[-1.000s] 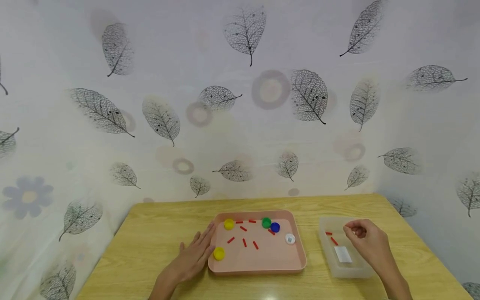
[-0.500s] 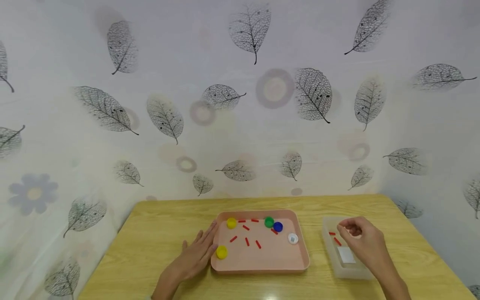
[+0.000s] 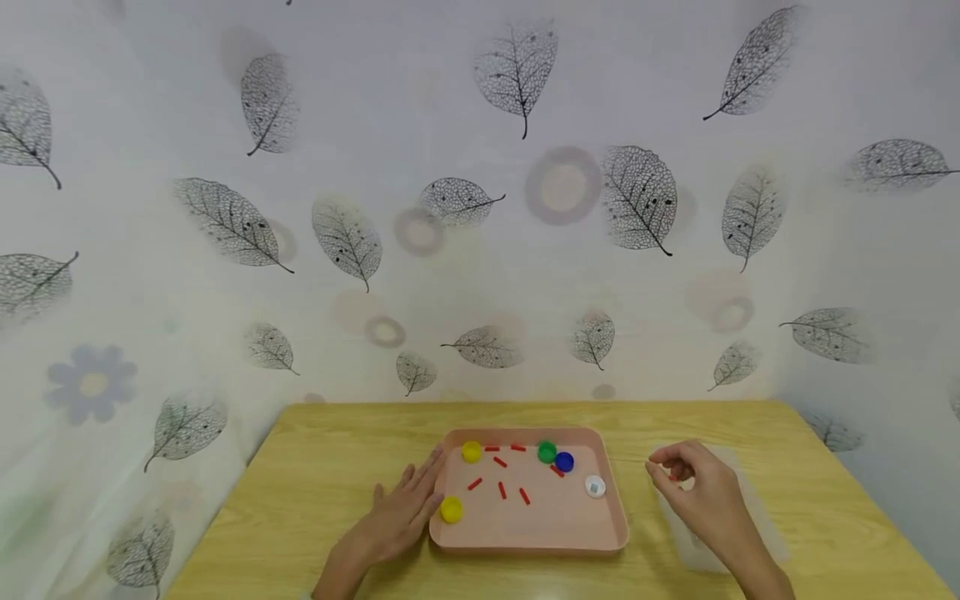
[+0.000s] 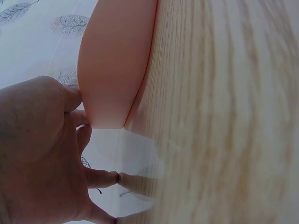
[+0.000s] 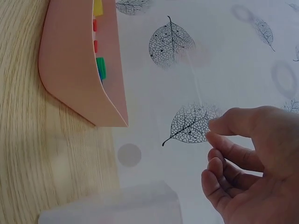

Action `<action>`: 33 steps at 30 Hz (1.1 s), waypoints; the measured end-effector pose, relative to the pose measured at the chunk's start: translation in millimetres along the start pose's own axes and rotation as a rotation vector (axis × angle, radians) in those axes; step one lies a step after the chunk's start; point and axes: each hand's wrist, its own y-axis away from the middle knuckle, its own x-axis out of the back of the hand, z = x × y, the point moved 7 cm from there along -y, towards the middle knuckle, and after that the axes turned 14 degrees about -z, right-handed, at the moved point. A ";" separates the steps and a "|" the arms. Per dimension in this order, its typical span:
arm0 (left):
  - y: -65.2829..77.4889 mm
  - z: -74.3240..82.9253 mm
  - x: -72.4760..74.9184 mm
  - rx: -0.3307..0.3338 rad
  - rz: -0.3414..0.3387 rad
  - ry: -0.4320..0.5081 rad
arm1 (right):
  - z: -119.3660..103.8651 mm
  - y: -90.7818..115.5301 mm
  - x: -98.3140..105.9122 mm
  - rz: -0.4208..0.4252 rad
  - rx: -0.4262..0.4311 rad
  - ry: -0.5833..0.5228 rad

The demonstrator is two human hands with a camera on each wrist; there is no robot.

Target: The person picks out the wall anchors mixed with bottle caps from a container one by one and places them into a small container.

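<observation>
My left hand [image 3: 399, 521] rests on the table, fingers extended along the left side of a pink tray [image 3: 525, 549]; in the left wrist view its fingers touch the tray wall [image 4: 110, 70]. My right hand [image 3: 701, 492] is over the left part of a translucent box [image 3: 690, 548]. Thumb and index tips are close together in the right wrist view, the other fingers curled; nothing shows between them, and a tiny item could be hidden. In the tray lie several short red sticks [image 3: 502, 490], two yellow caps [image 3: 471, 452], a green cap [image 3: 547, 452], a blue cap [image 3: 564, 462] and a white disc [image 3: 595, 487].
The wooden table [image 3: 330, 450] stands against a leaf-patterned wall covering [image 3: 480, 250]. The box is right of the tray with a strip of table between them. My right hand and forearm hide most of the box's inside.
My right hand has moved left across the box, towards the tray. The head view has shifted slightly. My left hand stays beside the tray, and the tray's contents look the same.
</observation>
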 end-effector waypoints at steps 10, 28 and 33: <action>0.3 -0.2 -2.3 0.022 -0.016 0.003 | -21.4 -9.7 -35.1 -0.044 0.078 -0.024; 1.6 3.7 0.5 0.025 -0.016 0.017 | -41.4 -22.1 -82.9 -0.120 0.057 -0.169; 2.0 4.4 0.7 0.020 -0.009 0.020 | -43.5 -23.1 -96.3 -0.161 0.035 -0.224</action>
